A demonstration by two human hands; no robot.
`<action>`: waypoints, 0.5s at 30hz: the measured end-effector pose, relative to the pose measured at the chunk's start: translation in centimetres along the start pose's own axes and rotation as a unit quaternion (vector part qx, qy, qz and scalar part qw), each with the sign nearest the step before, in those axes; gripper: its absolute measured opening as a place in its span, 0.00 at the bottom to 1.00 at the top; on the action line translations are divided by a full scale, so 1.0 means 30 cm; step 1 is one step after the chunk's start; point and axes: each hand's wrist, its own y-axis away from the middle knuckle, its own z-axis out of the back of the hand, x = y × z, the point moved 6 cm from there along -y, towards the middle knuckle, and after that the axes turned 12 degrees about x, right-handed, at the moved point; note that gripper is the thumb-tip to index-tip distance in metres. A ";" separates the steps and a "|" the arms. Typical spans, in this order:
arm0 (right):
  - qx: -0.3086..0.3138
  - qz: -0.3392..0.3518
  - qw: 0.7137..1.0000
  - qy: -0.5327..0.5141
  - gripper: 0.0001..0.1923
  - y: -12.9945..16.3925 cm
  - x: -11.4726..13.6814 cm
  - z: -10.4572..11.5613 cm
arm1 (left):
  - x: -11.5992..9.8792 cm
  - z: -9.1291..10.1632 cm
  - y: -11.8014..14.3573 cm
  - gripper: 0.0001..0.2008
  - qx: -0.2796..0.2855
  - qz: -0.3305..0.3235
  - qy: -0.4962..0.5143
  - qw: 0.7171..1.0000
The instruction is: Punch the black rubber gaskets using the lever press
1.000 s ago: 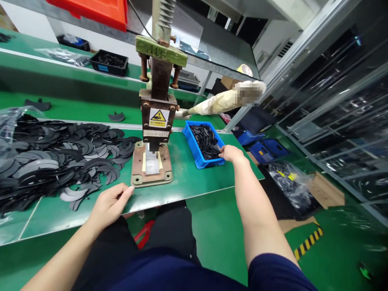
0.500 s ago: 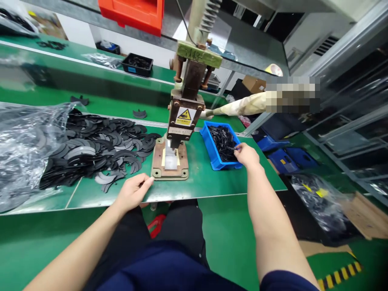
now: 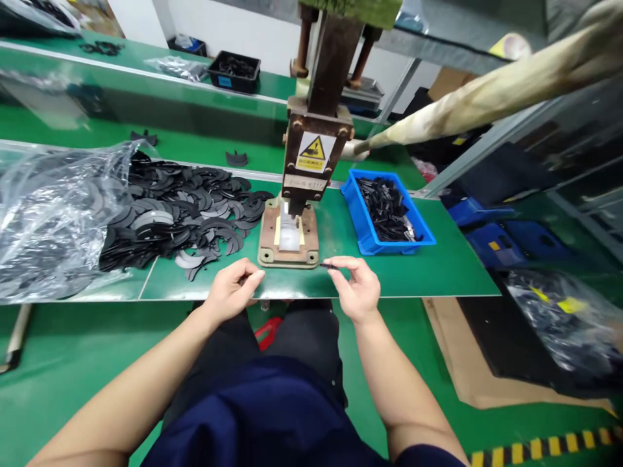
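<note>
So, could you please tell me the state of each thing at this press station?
right hand: pinching a small black piece
left hand: empty, fingers curled at the table edge
press ram: raised above the base plate
blue bin: holding black pieces
plastic bag: open, black curved parts spilling out

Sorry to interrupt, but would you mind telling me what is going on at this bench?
A person sits at a green bench facing a hand press. The right hand pinches a small black strip just in front of the press base; the left hand rests beside it, holding nothing visible. A blue bin of black strips sits to the right, a heap of black crescent pieces to the left.
</note>
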 end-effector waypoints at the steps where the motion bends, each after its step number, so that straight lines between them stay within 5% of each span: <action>1: 0.012 0.011 1.000 -0.016 0.08 0.018 0.018 -0.035 | -0.022 -0.007 0.007 0.13 0.007 -0.010 0.002 1.000; 10: 0.085 0.096 0.990 -0.057 0.09 0.045 0.087 -0.160 | -0.156 -0.071 0.027 0.13 0.066 -0.043 0.030 0.996; 15: 0.112 0.155 0.980 -0.052 0.12 0.036 0.113 -0.161 | -0.135 -0.128 -0.008 0.15 0.161 0.060 0.191 0.966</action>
